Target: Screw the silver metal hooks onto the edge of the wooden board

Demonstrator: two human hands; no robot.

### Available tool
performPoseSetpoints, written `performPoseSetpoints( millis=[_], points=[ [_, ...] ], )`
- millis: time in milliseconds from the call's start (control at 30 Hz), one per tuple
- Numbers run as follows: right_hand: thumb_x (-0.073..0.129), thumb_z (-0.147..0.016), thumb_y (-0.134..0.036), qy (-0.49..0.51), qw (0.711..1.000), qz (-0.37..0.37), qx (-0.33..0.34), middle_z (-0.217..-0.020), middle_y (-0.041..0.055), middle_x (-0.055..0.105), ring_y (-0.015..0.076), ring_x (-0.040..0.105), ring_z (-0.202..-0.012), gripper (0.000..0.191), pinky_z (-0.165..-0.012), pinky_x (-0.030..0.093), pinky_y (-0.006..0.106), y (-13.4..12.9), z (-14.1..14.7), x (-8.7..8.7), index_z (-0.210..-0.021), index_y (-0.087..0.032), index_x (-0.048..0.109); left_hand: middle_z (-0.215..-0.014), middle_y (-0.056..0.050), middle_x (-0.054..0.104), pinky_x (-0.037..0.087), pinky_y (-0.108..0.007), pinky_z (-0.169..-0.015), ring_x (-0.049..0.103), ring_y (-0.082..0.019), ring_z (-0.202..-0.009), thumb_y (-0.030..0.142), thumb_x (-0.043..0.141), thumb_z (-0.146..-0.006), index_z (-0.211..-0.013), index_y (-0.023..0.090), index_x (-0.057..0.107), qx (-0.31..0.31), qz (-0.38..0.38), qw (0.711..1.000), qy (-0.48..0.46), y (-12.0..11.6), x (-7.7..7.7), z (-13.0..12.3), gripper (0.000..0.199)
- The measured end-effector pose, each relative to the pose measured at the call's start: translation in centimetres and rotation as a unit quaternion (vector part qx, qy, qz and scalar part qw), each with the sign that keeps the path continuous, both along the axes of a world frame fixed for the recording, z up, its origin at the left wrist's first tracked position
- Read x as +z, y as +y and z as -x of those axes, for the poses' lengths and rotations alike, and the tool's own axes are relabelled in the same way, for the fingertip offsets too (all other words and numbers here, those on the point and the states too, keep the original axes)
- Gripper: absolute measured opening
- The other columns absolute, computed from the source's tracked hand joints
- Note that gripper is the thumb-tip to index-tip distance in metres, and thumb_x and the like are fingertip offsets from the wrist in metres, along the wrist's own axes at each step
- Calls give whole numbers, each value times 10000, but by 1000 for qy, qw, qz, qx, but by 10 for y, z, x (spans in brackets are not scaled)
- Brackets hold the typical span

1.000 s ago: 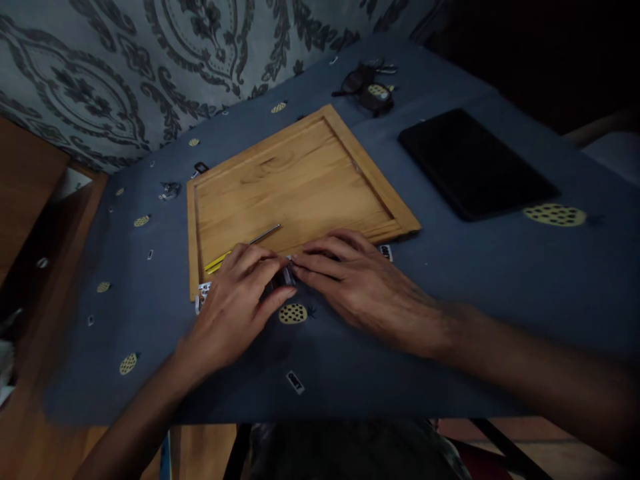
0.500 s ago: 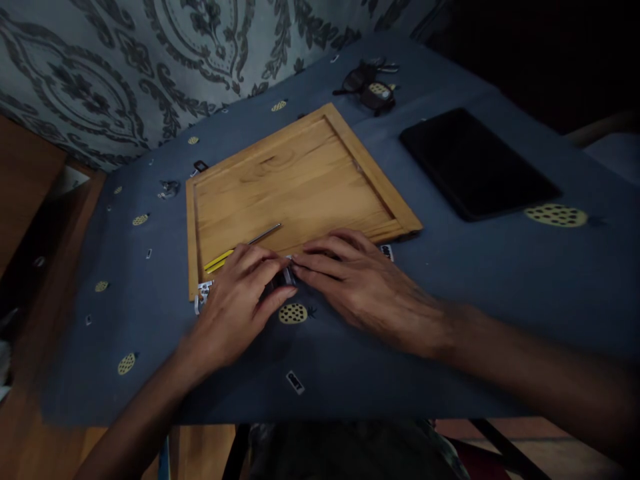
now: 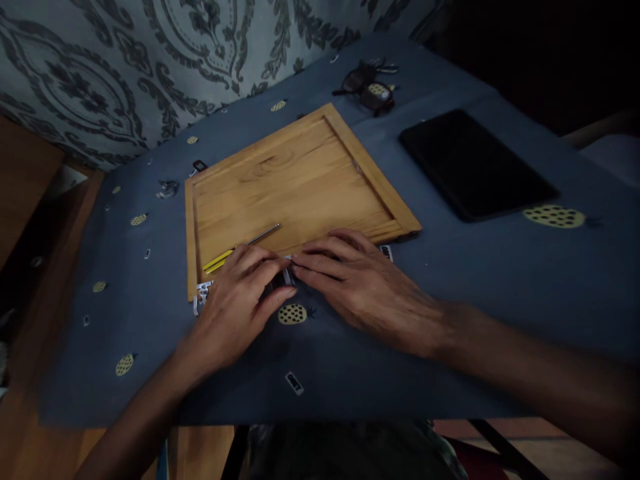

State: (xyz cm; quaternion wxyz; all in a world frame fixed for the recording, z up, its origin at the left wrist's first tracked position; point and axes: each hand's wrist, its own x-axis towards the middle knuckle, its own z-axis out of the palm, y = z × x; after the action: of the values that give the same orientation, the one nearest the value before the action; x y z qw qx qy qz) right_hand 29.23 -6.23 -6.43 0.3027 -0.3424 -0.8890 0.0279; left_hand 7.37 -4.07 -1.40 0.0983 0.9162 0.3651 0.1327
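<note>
One left hand (image 3: 235, 293) pinches a small metal part (image 3: 288, 276) mid-frame; the right hand's (image 3: 370, 287) grip, I cannot tell. Above, a gap splits the wooden board (image 3: 285, 183) from the black tablet (image 3: 480, 167), upper right. The tabletop (image 3: 380, 380) ends low down.

From here I see both hands low in the centre of the frame, the left hand (image 3: 240, 293) and the right hand (image 3: 355, 280) meeting over a small metal piece (image 3: 288, 275) at the near edge of the wooden panel (image 3: 285, 180). A yellow-handled screwdriver (image 3: 255, 241) lies on the panel, sunglasses (image 3: 367, 90) sit upper centre-right, and a black tablet (image 3: 477, 167) lies right.
</note>
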Motion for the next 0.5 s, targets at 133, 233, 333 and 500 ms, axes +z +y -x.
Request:
performPoseSetpoints(
  millis=[133, 233, 333, 500],
  points=[
    [526, -932, -35, 4, 1000, -9, 4, -1204, 135, 755, 301, 611, -1149, 310, -982, 498, 513, 0, 0, -1, -1193, -83, 685, -1078, -69, 664, 532, -388, -936, 594, -213, -1053, 358, 574, -1002, -1130, 156, 648, 2, 3, 1000, -1, 1, 0, -1, 250],
    [515, -952, -52, 0, 1000, -11, 0, -1223, 109, 753, 291, 611, -1157, 308, -993, 496, 507, 0, 0, -1, -1200, -118, 686, -1085, -69, 664, 531, -393, -943, 595, -215, -1058, 360, 574, -1002, -1116, 158, 649, 3, 9, 1000, 0, 1, 1, -1, 244],
    [520, -961, -65, -2, 1000, -11, -4, -1231, 99, 752, 288, 614, -1164, 303, -1000, 492, 501, 0, 0, -1, -1200, -142, 690, -1084, -68, 663, 529, -396, -943, 594, -216, -1056, 357, 571, -1004, -1106, 159, 652, 3, 11, 1000, 2, 1, 1, -1, 237],
    [529, -949, -62, -3, 1000, -5, -1, -1227, 110, 752, 288, 610, -1168, 309, -1002, 486, 499, 0, 0, -1, -1207, -129, 687, -1084, -69, 661, 529, -380, -936, 592, -211, -1054, 347, 570, -1004, -1126, 148, 653, 1, 4, 1000, 0, 0, 0, -1, 248]
  ],
)
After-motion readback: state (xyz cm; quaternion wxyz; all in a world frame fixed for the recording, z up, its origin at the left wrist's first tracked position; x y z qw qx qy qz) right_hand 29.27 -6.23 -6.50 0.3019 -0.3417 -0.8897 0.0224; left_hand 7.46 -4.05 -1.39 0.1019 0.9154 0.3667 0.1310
